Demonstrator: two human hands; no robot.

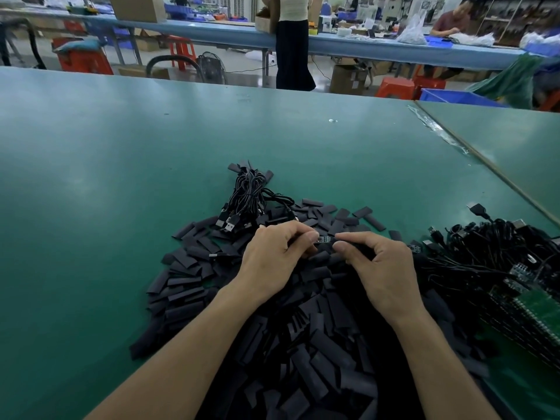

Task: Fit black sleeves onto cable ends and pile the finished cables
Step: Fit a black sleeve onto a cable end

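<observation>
Green table (121,177) heaped with sleeves (318,359); left hand (272,256) and right hand (385,268) pinch cable end (325,239).

No legible text, brand, number or sign anywhere in view. Cardboard box (348,79) on floor beyond worktop (121,153): dark printed patch on front, too blurred to read. Green circuit boards (535,309) at right edge of worktop: surface markings too small to make out.

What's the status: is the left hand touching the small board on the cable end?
Touching. Head view shows the left hand pinching the small board at its left end, with the thumb tip overlapping it and no gap visible.
</observation>
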